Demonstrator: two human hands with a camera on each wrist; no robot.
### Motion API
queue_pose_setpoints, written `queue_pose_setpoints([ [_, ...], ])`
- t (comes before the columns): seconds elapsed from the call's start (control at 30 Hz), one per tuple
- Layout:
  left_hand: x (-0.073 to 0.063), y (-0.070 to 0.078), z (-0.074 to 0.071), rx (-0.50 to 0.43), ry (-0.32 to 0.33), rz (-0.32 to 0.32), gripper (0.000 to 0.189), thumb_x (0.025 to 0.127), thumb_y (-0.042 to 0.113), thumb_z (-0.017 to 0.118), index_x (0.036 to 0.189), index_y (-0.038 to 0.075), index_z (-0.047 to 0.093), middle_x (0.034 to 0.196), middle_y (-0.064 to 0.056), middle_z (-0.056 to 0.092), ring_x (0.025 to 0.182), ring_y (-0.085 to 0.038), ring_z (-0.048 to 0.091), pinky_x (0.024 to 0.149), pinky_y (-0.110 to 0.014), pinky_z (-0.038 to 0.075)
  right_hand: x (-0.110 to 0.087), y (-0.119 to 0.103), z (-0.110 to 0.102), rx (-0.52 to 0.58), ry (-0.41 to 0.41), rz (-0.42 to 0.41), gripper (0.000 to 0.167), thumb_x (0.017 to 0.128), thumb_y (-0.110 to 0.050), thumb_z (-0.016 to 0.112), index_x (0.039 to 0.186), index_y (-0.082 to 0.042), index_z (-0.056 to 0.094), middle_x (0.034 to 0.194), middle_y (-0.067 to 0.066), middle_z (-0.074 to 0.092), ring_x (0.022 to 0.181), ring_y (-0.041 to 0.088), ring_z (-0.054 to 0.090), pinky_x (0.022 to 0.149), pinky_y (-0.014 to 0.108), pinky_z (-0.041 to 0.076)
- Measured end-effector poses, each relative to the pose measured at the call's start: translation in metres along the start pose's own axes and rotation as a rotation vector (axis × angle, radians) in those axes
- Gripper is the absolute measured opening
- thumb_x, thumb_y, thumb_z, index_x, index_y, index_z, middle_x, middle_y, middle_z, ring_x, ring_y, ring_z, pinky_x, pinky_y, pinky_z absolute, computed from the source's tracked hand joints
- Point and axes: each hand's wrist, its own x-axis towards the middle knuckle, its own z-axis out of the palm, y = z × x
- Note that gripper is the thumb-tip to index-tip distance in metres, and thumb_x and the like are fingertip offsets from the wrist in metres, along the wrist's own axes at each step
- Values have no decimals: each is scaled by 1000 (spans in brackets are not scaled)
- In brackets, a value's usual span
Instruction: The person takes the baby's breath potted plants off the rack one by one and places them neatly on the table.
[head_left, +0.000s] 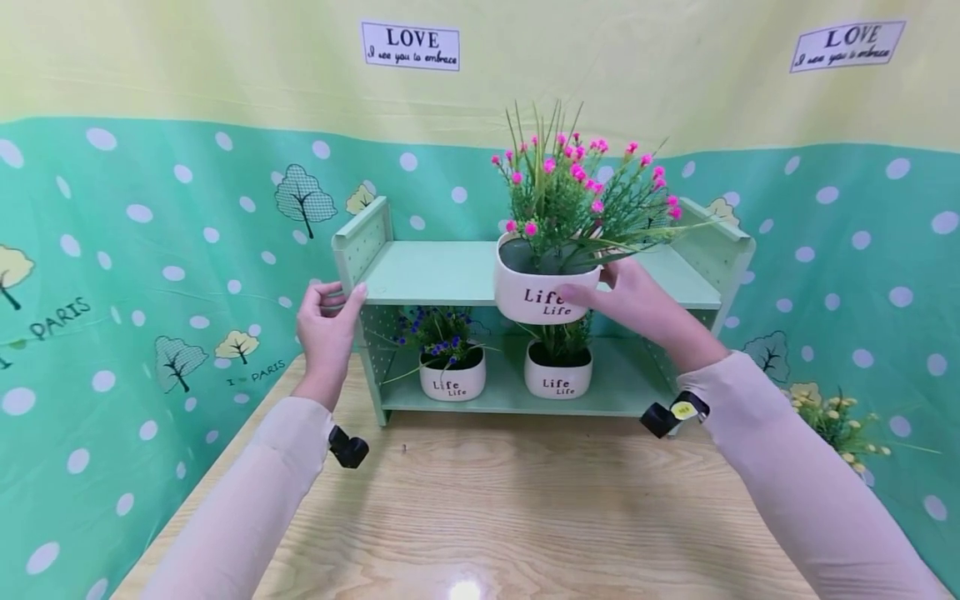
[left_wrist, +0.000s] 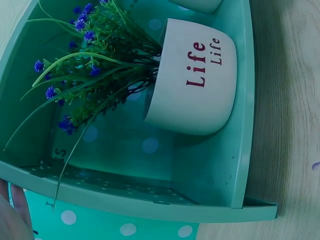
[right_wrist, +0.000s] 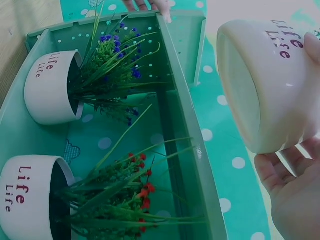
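Note:
In the head view my right hand [head_left: 630,304] grips a white flower pot [head_left: 517,287] marked "Life", with pink flowers [head_left: 577,171] and long grass blades. The thumb presses on its front, and the right wrist view shows fingers [right_wrist: 272,172] at its base. This pot overlaps the upper board [head_left: 435,271] of a light green two-tier shelf. My left hand [head_left: 327,329] touches the shelf's left side panel [head_left: 351,258] near the upper board. On the lower board stand a pot with blue flowers [left_wrist: 195,80] and a pot with red flowers [right_wrist: 30,195].
The shelf stands on a wooden table [head_left: 480,500] against a green polka-dot curtain [head_left: 180,208]. To the right, partly behind the right sleeve, is a plant with pale yellow flowers [head_left: 840,425]. Each wrist wears a small black camera [head_left: 348,447].

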Motion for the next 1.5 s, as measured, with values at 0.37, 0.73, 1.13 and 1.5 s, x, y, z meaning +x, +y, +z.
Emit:
queue_pose_setpoints([
  [0.37,1,-1,0,-5,8,14,42,88,38,79,118,13,63,103,2,62,91,-13,58,76,-24,52,-28,6,-15,-36,14,30,60,94,-36,71,142,-6,50,135,15,59,142,30,36,114,58,27],
  [0.73,1,-1,0,-3,1,19,43,87,38,79,118,12,63,104,1,62,91,-13,59,76,-25,53,-61,23,-25,-211,20,119,71,95,-40,70,148,-5,39,130,21,60,128,38,49,103,60,39],
  [1.13,1,0,0,-9,14,14,41,87,39,79,116,14,63,103,1,63,90,-13,58,75,-25,52,-87,51,-32,-234,6,115,76,95,-30,71,153,-1,30,137,28,53,131,49,43,102,69,35],
  [1.5,1,-2,1,2,4,8,43,88,38,79,118,13,62,104,2,62,91,-15,58,75,-26,52,-114,78,-37,-323,-24,155,96,94,-36,71,159,-2,8,151,39,27,130,63,33,99,76,30],
])
